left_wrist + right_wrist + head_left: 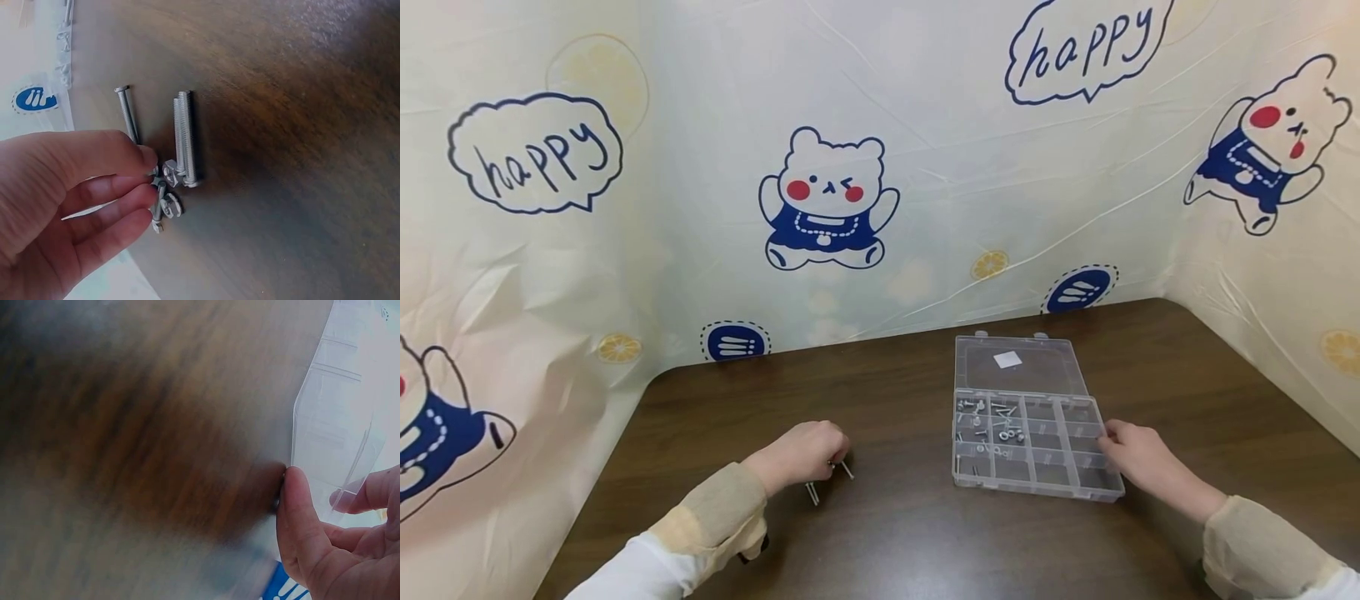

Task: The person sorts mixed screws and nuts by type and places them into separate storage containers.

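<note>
My left hand [805,454] is low over a small group of fasteners on the table, left of the box. In the left wrist view its thumb and fingertips pinch a small silver fastener [156,177], mostly hidden by the fingers. Long screws [182,134] lie side by side next to the fingertips, and one more screw [127,111] runs up behind the thumb. Nuts [170,205] sit among them. My right hand [1138,454] grips the right edge of a clear compartment box [1052,473], one finger along its outer wall.
The box's transparent lid [1037,367] lies folded back toward the wall, with a white label [1008,359] on it. Screws, nuts and washers [1011,435] fill parts of the box's left compartments. A printed cloth [925,167] hangs behind the brown table [902,533].
</note>
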Available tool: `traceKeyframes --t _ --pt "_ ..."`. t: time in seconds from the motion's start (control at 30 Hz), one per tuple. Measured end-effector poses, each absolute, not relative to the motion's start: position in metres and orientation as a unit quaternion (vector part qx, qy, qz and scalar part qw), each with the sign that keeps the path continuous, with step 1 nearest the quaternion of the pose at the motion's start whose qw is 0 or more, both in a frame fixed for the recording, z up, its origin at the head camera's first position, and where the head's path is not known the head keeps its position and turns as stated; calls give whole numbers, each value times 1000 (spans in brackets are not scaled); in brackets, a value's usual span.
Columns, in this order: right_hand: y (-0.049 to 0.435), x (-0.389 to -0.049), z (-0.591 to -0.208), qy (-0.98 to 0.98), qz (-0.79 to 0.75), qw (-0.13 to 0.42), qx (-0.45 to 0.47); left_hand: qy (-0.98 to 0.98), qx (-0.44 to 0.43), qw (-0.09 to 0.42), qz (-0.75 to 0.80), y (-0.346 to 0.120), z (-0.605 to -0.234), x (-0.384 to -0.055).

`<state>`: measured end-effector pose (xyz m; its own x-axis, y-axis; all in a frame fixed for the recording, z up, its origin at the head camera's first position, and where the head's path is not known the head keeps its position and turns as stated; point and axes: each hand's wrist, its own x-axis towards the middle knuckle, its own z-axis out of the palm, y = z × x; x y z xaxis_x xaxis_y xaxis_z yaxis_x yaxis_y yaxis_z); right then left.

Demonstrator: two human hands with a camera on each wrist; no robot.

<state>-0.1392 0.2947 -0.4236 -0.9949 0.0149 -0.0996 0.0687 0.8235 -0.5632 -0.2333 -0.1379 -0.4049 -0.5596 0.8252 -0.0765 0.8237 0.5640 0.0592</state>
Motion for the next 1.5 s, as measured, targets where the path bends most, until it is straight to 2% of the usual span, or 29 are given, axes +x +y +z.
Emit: traceKeyframes --t 0.27,0.47,0.63,0.9,1.5 --pt "296 -142 -424 960 -276 34 19 882 470 15 0 -128 -400 -237" --pt "295 -141 -424 959 -281 40 21 881 473 11 9 -114 -388 -239" --pt "295 -141 -423 963 -269 23 14 876 482 2 14 -102 -381 -238" --pt "294 -140 -423 964 -265 21 11 849 526 -44 16 -76 -372 -237" --pt "295 -140 -423 961 -273 28 14 828 560 -31 22 0 -355 -231"
